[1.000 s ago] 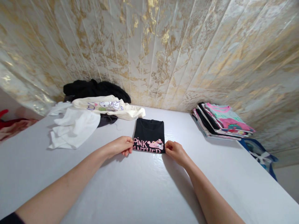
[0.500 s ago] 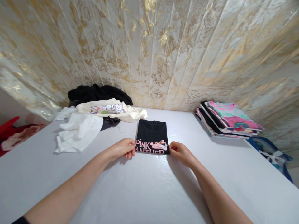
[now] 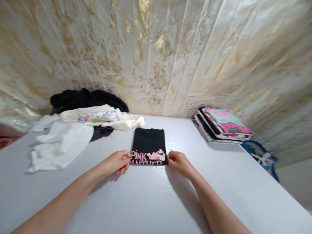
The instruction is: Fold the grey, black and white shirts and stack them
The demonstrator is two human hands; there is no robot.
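Note:
A black T-shirt (image 3: 149, 139) lies folded into a small square on the white table, its neckline at the far side. Pink lettering and a pink cartoon panther run along its near edge. My left hand (image 3: 121, 162) pinches the near left corner, fingers curled in. At the near right corner, my right hand (image 3: 179, 163) grips the edge between thumb and fingers. Both fingertips are partly hidden against the fabric.
Loose clothes lie at the back left: a white garment (image 3: 62, 143), a cream printed garment (image 3: 99, 116) and a black one (image 3: 87, 98). A stack of folded shirts (image 3: 223, 125) stands back right, beside a blue-edged bag (image 3: 262, 157). A gold-patterned curtain (image 3: 156, 58) hangs behind the table.
The view has turned to the right, so everything appears shifted left. Both hands keep their hold at the black T-shirt's near corners, and the shirt looks the same.

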